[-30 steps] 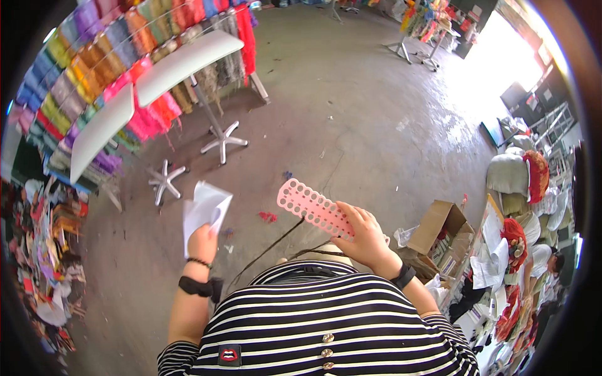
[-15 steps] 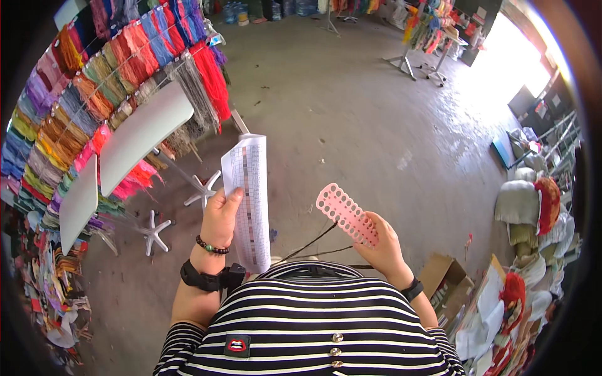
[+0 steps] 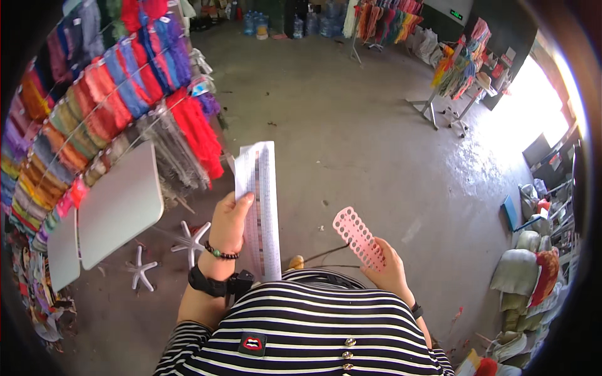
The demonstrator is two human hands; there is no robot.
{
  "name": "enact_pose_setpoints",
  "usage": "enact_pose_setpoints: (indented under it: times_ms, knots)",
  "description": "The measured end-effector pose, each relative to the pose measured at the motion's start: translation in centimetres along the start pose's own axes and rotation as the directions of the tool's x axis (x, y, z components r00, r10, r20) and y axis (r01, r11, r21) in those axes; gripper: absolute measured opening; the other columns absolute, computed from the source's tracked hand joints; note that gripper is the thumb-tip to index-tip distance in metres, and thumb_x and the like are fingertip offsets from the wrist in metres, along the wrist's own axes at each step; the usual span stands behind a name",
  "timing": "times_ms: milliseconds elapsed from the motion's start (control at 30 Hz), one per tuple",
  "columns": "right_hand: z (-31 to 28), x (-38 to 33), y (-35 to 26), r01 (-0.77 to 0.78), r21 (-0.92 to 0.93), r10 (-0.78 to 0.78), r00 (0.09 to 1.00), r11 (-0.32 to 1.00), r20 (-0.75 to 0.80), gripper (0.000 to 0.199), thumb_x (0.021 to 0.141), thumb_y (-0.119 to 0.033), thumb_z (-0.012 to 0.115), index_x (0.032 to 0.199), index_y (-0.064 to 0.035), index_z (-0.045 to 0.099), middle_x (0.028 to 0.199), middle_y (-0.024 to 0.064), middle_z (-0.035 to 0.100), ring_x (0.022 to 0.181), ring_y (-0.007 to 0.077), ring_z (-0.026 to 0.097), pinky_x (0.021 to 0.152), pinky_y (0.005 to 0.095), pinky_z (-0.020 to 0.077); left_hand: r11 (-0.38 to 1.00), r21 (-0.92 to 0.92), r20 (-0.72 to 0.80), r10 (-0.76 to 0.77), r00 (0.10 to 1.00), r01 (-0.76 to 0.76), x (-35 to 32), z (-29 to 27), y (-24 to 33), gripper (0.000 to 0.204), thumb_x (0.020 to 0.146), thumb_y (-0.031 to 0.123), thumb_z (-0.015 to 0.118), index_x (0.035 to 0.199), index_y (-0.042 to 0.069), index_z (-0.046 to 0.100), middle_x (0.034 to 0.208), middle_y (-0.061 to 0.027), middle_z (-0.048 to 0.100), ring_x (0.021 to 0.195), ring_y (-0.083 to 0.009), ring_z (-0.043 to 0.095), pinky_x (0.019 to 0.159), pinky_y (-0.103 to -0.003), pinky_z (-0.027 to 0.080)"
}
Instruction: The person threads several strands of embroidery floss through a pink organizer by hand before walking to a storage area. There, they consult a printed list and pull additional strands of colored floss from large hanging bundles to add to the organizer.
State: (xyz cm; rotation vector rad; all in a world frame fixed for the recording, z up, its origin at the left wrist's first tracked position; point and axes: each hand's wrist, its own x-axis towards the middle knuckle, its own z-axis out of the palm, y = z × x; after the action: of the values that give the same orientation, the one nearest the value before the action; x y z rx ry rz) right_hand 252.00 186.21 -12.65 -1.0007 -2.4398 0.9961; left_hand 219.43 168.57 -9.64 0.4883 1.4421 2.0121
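Folded white sheets of paper (image 3: 266, 207), printed with a fine grid and a darker column, stand upright in my left hand (image 3: 231, 219). Its thumb presses on the front of the sheets, and the fingers are behind them. My right hand (image 3: 390, 266) grips the lower end of a flat pink strip (image 3: 356, 232) with rows of round holes and a rounded far end. A dark cord (image 3: 329, 252) runs from the strip's left edge toward my waist. The two hands are apart, in front of my striped top.
Racks of colourful yarn hanks (image 3: 106, 88) line the left side. Beside them stand white tables (image 3: 122, 207) on star-shaped wheeled bases. Another yarn stand (image 3: 461, 69) is at the far right, near a bright doorway. Stacked bundles (image 3: 517, 272) lie along the right. Water bottles (image 3: 256, 24) stand at the back.
The view has shifted across the room, and the white tables now appear lower and further left. My hands still hold the paper and the pink strip; the cardboard box is out of view.
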Motion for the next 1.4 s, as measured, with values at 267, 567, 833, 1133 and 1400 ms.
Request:
enact_pose_setpoints:
  times_ms: [267,567,833,1133,1400]
  knots:
    - [-4.8,22.6,6.0,-0.073,0.014,0.074,0.996,0.997,-0.054,0.071,0.064,-0.012,0.079,0.129,-0.0053,0.049,0.115,0.0138,0.061,0.103,0.0273,0.059,0.09,0.0377,0.0477,1.0,-0.009,0.132,-0.004,0.991,0.006,24.7,10.3,-0.7,0.024,0.096,0.013,0.054,0.111,-0.003,0.064,0.103,-0.0049,0.067,0.091,-0.0101,0.06,0.084,-0.027,0.046]
    - [-10.6,53.4,15.3,0.041,-0.003,-0.041,0.999,0.999,-0.007,0.07,0.064,-0.011,0.077,0.128,-0.0051,0.049,0.116,0.0142,0.06,0.104,0.0295,0.059,0.09,0.0386,0.0478,0.999,0.004,-0.052,0.043,0.998,-0.043,47.8,20.6,-4.6,0.026,0.096,0.016,0.055,0.112,-0.004,0.063,0.106,-0.0055,0.066,0.095,-0.0099,0.058,0.087,-0.027,0.044]
    - [-11.1,76.4,16.0,0.219,0.06,-0.225,0.966,0.974,0.128,0.069,0.063,-0.012,0.078,0.126,-0.0052,0.052,0.117,0.0146,0.06,0.105,0.0305,0.058,0.092,0.0392,0.0475,0.966,0.24,-0.222,0.148,0.964,-0.093,64.0,22.5,-3.4,0.029,0.096,0.02,0.057,0.106,-0.006,0.063,0.099,-0.0046,0.066,0.087,-0.0077,0.056,0.08,-0.025,0.043]
    - [-5.1,100.4,12.7,0.327,-0.007,-0.319,0.925,0.945,0.205,0.07,0.065,-0.016,0.078,0.129,-0.0053,0.051,0.117,0.015,0.061,0.109,0.0314,0.056,0.094,0.041,0.0459,0.951,0.279,-0.362,0.229,0.904,-0.129,84.8,16.0,-3.1,0.028,0.096,0.02,0.057,0.106,-0.007,0.063,0.097,-0.0051,0.067,0.085,-0.008,0.057,0.078,-0.024,0.044]
    - [0.7,121.0,5.6,0.339,0.095,-0.352,0.892,0.936,0.283,0.072,0.063,-0.013,0.079,0.128,-0.0053,0.051,0.116,0.0143,0.06,0.104,0.0287,0.059,0.091,0.0383,0.0475,0.979,0.1,-0.428,0.204,0.881,-0.179,103.7,9.5,1.4,0.027,0.096,0.018,0.056,0.108,-0.006,0.062,0.1,-0.0064,0.067,0.088,-0.0097,0.059,0.08,-0.025,0.045]
